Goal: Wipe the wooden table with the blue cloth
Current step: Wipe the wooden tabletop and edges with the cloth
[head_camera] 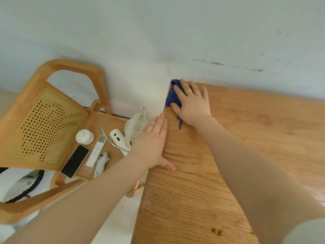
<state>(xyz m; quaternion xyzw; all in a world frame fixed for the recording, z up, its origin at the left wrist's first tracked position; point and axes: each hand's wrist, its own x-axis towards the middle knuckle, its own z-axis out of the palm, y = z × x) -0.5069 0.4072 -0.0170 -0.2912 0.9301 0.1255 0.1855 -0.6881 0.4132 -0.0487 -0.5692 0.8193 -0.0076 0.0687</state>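
The wooden table (237, 147) fills the right half of the view, its left edge running down the middle. A crumpled blue cloth (173, 95) lies at the table's far left corner, against the wall. My right hand (191, 104) presses flat on the cloth with fingers spread, covering most of it; a strip of cloth trails out under the palm. My left hand (151, 145) rests flat over the table's left edge, fingers together, thumb on the tabletop, holding nothing.
A wooden chair (52, 110) with a perforated back stands left of the table. Its seat carries a phone (75, 161), a white remote (96, 150), a small white lidded cup (84, 136) and a white kettle-like device (135, 127). A white wall (158, 41) runs behind.
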